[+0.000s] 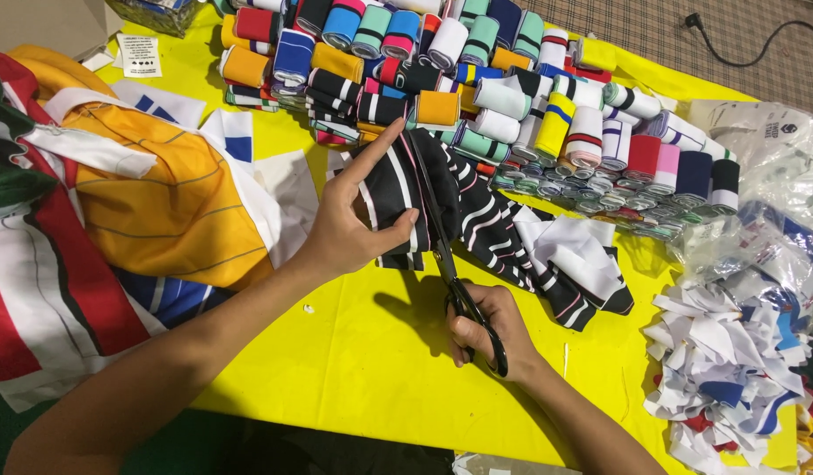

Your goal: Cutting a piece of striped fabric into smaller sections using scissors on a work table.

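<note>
My left hand [349, 220] pinches a black piece of fabric with white and pink stripes [490, 220], holding its left edge up off the yellow table cover [371, 352]. My right hand [490, 330] grips the black handles of a pair of scissors [442, 237]. The blades point away from me and lie along the fabric just right of my left thumb. The rest of the striped fabric trails to the right, ending in white pieces [582, 251].
Several rolled striped fabric bands [477, 79] are stacked at the back. Orange, red and white garments [116, 202] lie piled at the left. White fabric scraps [723, 361] and clear plastic bags [776, 167] sit at the right. A black cable [741, 44] lies on the floor.
</note>
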